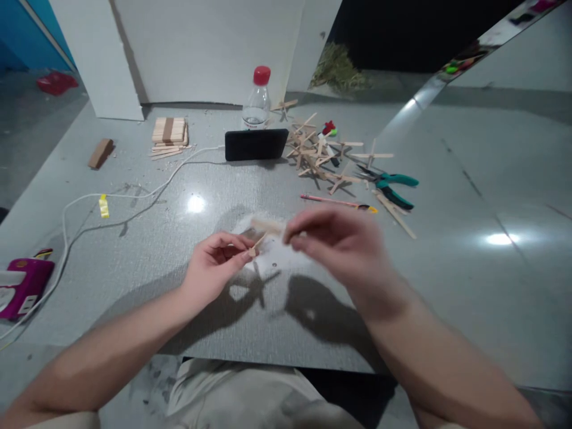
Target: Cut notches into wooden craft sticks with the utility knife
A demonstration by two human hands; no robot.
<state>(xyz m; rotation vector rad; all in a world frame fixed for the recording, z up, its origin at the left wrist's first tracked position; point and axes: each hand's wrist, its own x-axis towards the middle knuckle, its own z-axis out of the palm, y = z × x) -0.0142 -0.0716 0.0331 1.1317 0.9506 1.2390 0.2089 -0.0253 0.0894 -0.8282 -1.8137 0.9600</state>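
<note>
My left hand [218,262] pinches a small wooden stick piece [258,243] between thumb and fingers, over the middle of the grey table. Just to its right, my right hand [335,241] is closed on another light wooden stick [267,226], blurred by motion, whose free end points left toward the left hand. Beneath both hands lies a white patch [279,259] on the table. A pile of crossed wooden stick pieces [313,152] sits beyond the right hand, with a pink pencil [328,199] in front of it.
A black phone [256,145] stands before a red-capped bottle [257,104]. Teal-handled pliers [393,182] lie at the right. At the left are a bundle of sticks [168,131], a brown block [100,154], a white cable [167,183] and a purple object [33,283].
</note>
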